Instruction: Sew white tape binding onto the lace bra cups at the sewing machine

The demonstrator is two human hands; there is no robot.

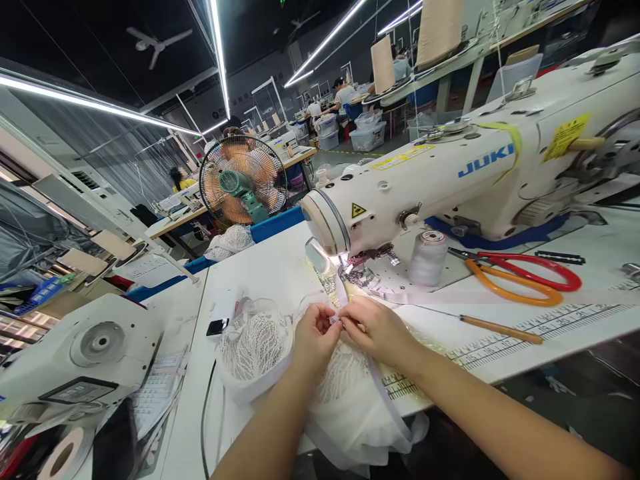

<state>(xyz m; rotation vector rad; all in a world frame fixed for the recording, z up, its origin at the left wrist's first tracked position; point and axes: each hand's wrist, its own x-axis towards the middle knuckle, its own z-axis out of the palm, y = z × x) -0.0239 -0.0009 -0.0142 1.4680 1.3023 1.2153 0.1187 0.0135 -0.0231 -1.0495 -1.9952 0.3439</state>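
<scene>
My left hand (319, 337) and my right hand (373, 328) meet just in front of the sewing machine (400, 200), fingers pinched on the edge of a white lace garment (350, 407). A pale elastic band (341, 290) runs from the machine's needle area down to my fingertips. Part of the garment hangs over the table's front edge between my forearms. Its lace cup (257, 340) lies on the table to the left of my left hand. The exact fold between my fingers is hidden.
Right of my hands lie a wooden-handled awl (500, 329), scissors (520, 277) with red and orange handles, and a thread spool (428, 259). A second machine (80, 353) stands at left. Behind the table is a large fan (243, 180); people work farther back.
</scene>
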